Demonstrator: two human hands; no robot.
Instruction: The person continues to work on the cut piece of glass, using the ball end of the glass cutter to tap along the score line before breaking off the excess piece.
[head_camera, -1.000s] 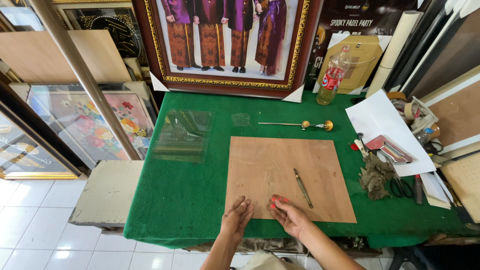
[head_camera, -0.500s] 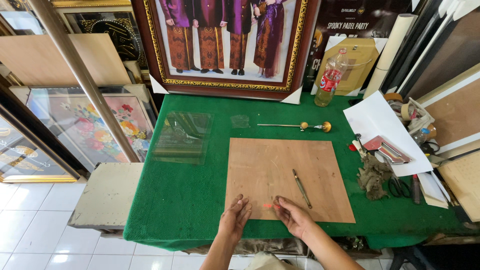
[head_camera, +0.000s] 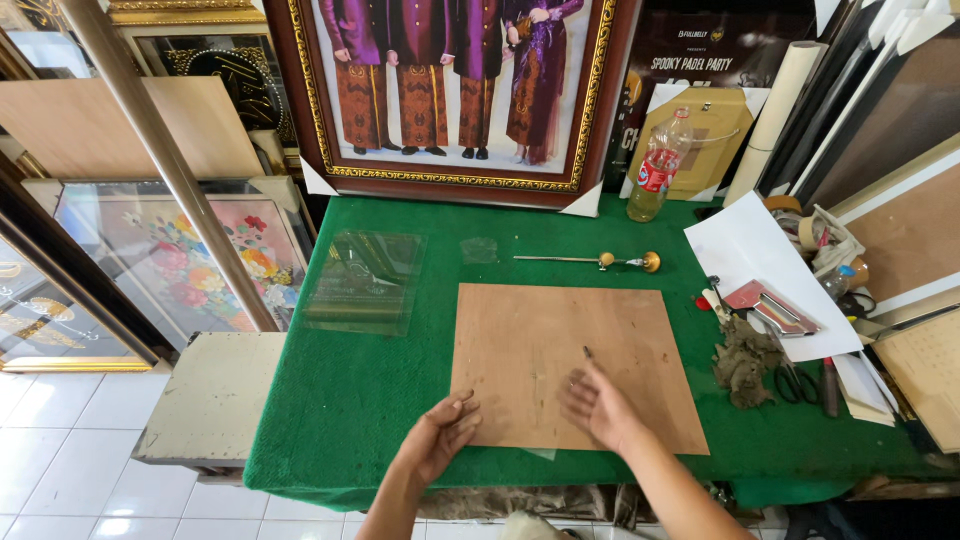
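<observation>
Plainly, the board lies flat on the green tabletop, near its front edge. It looks thin, stiff and light, likely to flex if lifted by one corner, so the two side edges seem the best hold. The right hand rests on it over a small pen-like tool, its grip spread and clamped on nothing. The left hand hovers at the near left corner, fingers loosely apart. A second ago both hands sat lower, at the front edge.
</observation>
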